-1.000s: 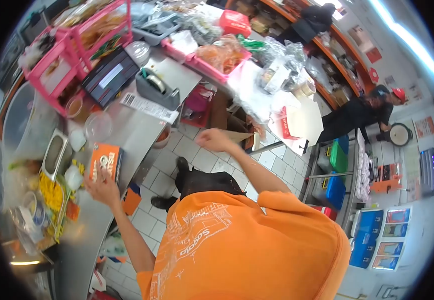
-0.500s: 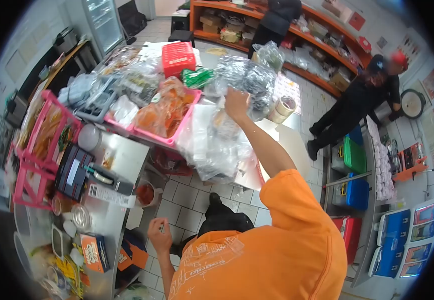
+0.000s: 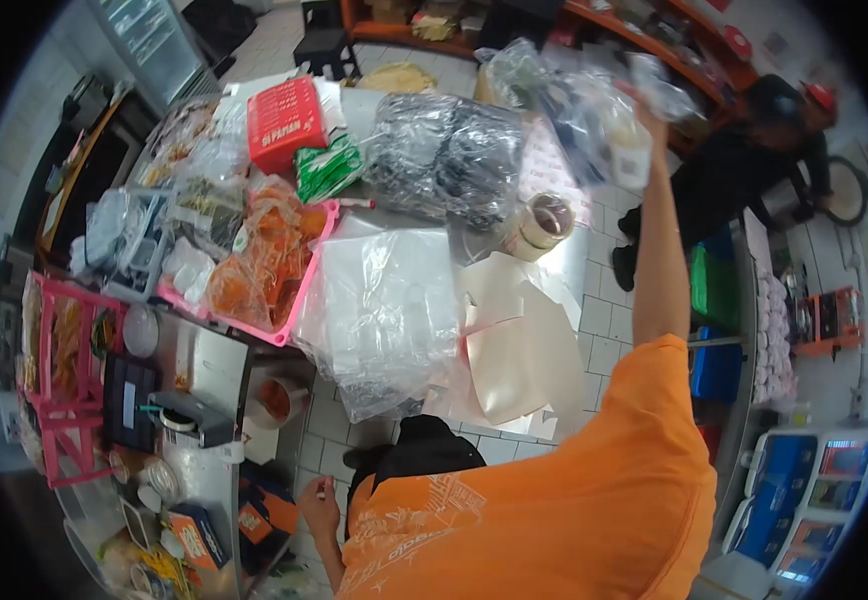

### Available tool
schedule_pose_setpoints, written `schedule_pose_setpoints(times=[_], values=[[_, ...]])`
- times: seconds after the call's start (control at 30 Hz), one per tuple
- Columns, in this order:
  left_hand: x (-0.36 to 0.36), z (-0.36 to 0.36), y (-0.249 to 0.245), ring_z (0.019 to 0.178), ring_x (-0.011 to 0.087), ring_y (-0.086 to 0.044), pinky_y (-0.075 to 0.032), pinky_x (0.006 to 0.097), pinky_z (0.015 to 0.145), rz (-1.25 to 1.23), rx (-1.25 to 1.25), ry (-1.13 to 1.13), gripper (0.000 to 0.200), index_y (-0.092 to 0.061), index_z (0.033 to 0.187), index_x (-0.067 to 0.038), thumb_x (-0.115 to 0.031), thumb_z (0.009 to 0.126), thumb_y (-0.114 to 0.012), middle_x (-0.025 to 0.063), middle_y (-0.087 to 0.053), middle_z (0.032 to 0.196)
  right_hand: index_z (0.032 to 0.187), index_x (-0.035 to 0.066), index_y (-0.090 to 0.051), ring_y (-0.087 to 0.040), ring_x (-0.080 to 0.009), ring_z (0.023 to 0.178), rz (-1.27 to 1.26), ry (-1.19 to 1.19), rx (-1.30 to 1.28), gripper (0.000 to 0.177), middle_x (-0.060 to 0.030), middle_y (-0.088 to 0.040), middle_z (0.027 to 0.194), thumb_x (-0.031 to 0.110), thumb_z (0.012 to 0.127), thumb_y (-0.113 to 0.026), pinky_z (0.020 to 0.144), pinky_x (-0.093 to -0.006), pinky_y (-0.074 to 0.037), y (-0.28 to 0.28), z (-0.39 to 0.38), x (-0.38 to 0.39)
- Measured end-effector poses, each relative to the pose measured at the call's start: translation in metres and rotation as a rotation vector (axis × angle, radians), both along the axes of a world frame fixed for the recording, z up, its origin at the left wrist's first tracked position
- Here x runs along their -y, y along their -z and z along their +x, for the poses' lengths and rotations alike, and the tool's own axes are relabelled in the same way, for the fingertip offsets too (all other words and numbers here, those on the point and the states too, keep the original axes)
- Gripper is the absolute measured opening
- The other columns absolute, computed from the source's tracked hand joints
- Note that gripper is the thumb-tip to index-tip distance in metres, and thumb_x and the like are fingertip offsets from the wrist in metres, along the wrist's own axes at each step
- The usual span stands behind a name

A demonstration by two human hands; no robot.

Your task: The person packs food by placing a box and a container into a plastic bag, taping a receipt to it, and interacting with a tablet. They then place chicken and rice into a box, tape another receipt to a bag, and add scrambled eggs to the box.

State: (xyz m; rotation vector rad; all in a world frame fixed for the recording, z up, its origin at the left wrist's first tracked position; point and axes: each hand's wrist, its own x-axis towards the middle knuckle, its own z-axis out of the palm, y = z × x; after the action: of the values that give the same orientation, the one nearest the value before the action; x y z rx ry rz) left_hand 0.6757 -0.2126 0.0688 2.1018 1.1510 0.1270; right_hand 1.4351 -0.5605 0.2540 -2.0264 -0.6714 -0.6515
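Note:
My right hand [image 3: 644,106] is raised at the upper right with the arm stretched out, closed on a clear plastic bag [image 3: 586,125]. Motion smears the bag; a pale cup-like item with a white label shows in its lower part. My left hand [image 3: 320,505] hangs low beside my body, fingers curled together; whatever is in them, if anything, is too small to name. On the table before me lies a stack of clear plastic bags [image 3: 389,290]. Behind it sits a large bundle of dark items wrapped in clear plastic [image 3: 444,150].
A pink basket [image 3: 326,232] holds bagged orange food. Near it are a red box [image 3: 286,124], a green packet [image 3: 329,168], tape rolls [image 3: 544,222] and cream paper sheets [image 3: 514,360]. A side counter [image 3: 216,365] stands left. A person in dark clothes [image 3: 744,150] stands at right.
My right hand has lifted off the bags on the table and swung up and right, carrying a plastic bag. The view has shifted; my left hand stays low.

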Motion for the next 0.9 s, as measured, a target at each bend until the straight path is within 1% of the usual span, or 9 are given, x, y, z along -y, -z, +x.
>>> schedule_pose_setpoints(times=[0.03,0.1,0.33,0.47,0.57,0.6,0.67,0.83,0.9], values=[[-0.006,0.004,0.005,0.072,0.0285,-0.065,-0.05,0.0368,0.066,0.044,0.022,0.085,0.018,-0.07,0.089,0.0,-0.016,0.092,-0.064,0.0138,-0.069,0.081,0.114,0.005,-0.073,-0.055,-0.0106,0.082,0.049,0.158,-0.247,0.04,-0.0038,-0.072,0.106,0.034,0.103,-0.048,0.074,-0.0261,-0.043,0.002,0.002,0.001],[-0.015,0.022,0.003,0.075,0.0318,-0.065,-0.051,0.0388,0.071,0.109,0.017,0.187,0.015,-0.07,0.089,-0.001,-0.015,0.091,-0.065,0.0149,-0.068,0.082,0.116,0.007,-0.071,-0.064,-0.0181,0.097,-0.036,0.115,-0.061,0.032,-0.0114,-0.073,0.11,0.021,0.101,-0.048,0.087,-0.0299,-0.045,0.026,0.002,-0.013],[-0.015,0.222,-0.055,0.107,0.0367,-0.055,-0.041,0.0477,0.098,0.422,0.281,0.545,0.044,-0.064,0.119,-0.01,-0.021,0.078,-0.076,0.0139,-0.062,0.11,0.128,0.007,-0.059,-0.058,-0.0413,0.118,-0.439,0.256,-0.322,0.041,-0.0225,-0.064,0.123,0.025,0.091,-0.061,0.1,-0.0449,-0.045,0.2,0.077,-0.023],[-0.029,0.259,-0.006,0.104,0.0293,-0.057,-0.041,0.0458,0.091,0.517,0.226,0.867,0.03,-0.067,0.106,-0.013,-0.013,0.076,-0.07,0.0067,-0.065,0.103,0.132,0.004,-0.05,-0.06,-0.0406,0.116,-0.47,0.244,-0.05,0.047,-0.0227,-0.061,0.128,0.024,0.092,-0.063,0.097,-0.0455,-0.047,0.096,-0.021,-0.052],[-0.036,0.276,-0.015,0.082,0.0324,-0.06,-0.044,0.0419,0.076,0.374,0.448,0.546,0.018,-0.067,0.095,-0.008,-0.003,0.079,-0.063,0.0108,-0.064,0.086,0.112,0.002,-0.064,-0.062,-0.0163,0.103,-0.151,-0.5,-0.727,0.028,-0.0083,-0.067,0.11,0.022,0.103,-0.047,0.094,-0.0336,-0.046,-0.017,-0.25,-0.105],[-0.038,0.282,-0.019,0.082,0.0324,-0.06,-0.044,0.0419,0.076,0.365,0.454,0.558,0.018,-0.067,0.095,-0.008,-0.003,0.079,-0.063,0.0108,-0.064,0.086,0.115,0.004,-0.064,-0.062,-0.0183,0.105,0.115,-0.937,-0.98,0.029,-0.0072,-0.068,0.108,0.022,0.104,-0.044,0.095,-0.0347,-0.045,-0.024,-0.308,-0.12],[-0.041,0.293,-0.024,0.081,0.0334,-0.061,-0.045,0.0416,0.074,0.224,0.548,0.494,0.018,-0.067,0.096,-0.006,-0.001,0.08,-0.061,0.0113,-0.064,0.087,0.12,0.003,-0.062,-0.06,-0.0298,0.111,-0.058,-1.026,-1.096,0.026,-0.0135,-0.066,0.113,0.012,0.098,-0.05,0.096,-0.0378,-0.045,0.008,-0.397,-0.162],[-0.049,0.296,-0.034,0.081,0.0334,-0.062,-0.045,0.0412,0.072,0.236,0.651,0.628,0.017,-0.068,0.097,-0.005,-0.001,0.083,-0.06,0.0116,-0.066,0.087,0.117,-0.006,-0.059,-0.059,-0.0389,0.107,-0.462,-0.169,-0.248,0.034,-0.0248,-0.063,0.111,-0.004,0.084,-0.05,0.097,-0.0433,-0.046,0.247,-0.447,-0.231],[-0.056,0.29,-0.039,0.083,0.0331,-0.063,-0.045,0.0411,0.071,0.315,0.661,0.67,0.016,-0.069,0.097,-0.006,-0.001,0.084,-0.06,0.0115,-0.067,0.087,0.112,-0.004,-0.062,-0.059,-0.0382,0.108,-0.207,-0.149,-0.278,0.028,-0.0233,-0.064,0.11,-0.001,0.085,-0.054,0.096,-0.0439,-0.046,0.259,-0.42,-0.227]])
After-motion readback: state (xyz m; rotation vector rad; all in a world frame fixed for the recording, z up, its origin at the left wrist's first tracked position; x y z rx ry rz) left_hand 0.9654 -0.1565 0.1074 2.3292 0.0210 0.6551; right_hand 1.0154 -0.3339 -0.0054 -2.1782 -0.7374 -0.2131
